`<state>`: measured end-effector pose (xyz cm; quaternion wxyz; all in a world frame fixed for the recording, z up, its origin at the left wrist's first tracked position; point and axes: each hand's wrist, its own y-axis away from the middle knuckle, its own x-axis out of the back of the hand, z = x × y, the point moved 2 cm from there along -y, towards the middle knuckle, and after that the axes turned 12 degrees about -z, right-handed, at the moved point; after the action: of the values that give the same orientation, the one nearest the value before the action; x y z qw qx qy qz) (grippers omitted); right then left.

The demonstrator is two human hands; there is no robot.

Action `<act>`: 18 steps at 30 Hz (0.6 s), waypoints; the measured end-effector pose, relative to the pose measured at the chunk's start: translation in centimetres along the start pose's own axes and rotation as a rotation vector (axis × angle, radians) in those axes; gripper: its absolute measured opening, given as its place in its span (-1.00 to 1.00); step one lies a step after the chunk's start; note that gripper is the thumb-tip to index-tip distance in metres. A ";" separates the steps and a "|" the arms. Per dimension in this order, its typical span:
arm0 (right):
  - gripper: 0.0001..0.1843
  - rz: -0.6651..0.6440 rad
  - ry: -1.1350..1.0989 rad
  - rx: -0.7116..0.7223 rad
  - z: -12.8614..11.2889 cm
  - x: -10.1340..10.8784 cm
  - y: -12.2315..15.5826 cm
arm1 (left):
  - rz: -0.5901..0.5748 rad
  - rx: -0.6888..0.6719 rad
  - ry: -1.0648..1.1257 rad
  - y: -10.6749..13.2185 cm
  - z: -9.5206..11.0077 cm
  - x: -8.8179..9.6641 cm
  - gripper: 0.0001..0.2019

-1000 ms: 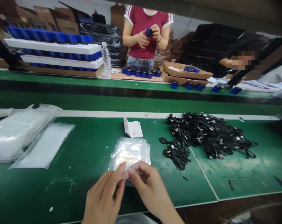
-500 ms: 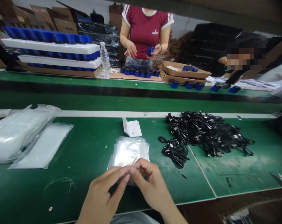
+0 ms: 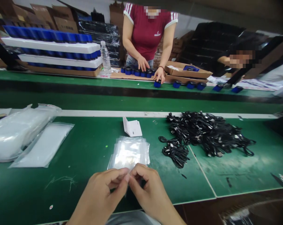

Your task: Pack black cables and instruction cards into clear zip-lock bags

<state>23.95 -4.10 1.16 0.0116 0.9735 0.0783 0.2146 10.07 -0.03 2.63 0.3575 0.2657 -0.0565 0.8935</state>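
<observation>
Your left hand (image 3: 100, 187) and right hand (image 3: 152, 187) are pinching narrow at the near edge of the bags (image 3: 130, 151); can't tell how many they're holding. Bags are lying stacked on the bench (image 3: 85, 150), booklet (image 3: 134, 128) sitting just beyond, cables (image 3: 207, 134) lying heaped right.

Green benches (image 3: 90, 140), heaped cables (image 3: 209, 132) and what look like cartons (image 3: 66, 25) show a factory workshop.

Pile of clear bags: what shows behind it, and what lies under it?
Behind the pile sits a folded white paper, and farther back a white strip. What lies under the pile is covered; the left hand and right hand hide part of its near edge.
</observation>
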 end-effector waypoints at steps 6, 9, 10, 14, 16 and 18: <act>-0.77 -0.074 0.098 0.038 0.2 -0.4 0.3 | -0.066 0.092 -0.205 -0.5 0.0 0.2 -0.71; -0.76 -0.099 0.069 0.051 0.3 -0.4 0.4 | -0.058 0.082 -0.192 -0.5 -0.2 0.1 -0.75; -0.75 -0.106 0.057 0.057 0.2 -0.3 0.4 | -0.058 0.081 -0.171 -0.5 -0.3 0.1 -0.78; -0.78 -0.095 0.078 0.080 0.0 -0.4 0.5 | -0.043 0.097 -0.178 -0.4 -0.3 -0.1 -0.86; -0.79 -0.078 0.146 0.073 0.0 -0.4 0.5 | -0.040 0.043 -0.310 -0.4 0.0 -0.4 -0.80; -0.80 -0.040 0.233 0.074 0.1 -0.5 0.5 | -0.018 -0.050 -0.460 -0.4 0.1 -0.6 -0.71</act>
<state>23.59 -4.62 0.89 -0.0293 0.9399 0.1065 0.3230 10.74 -0.18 2.38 0.3495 0.4538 -0.1563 0.8047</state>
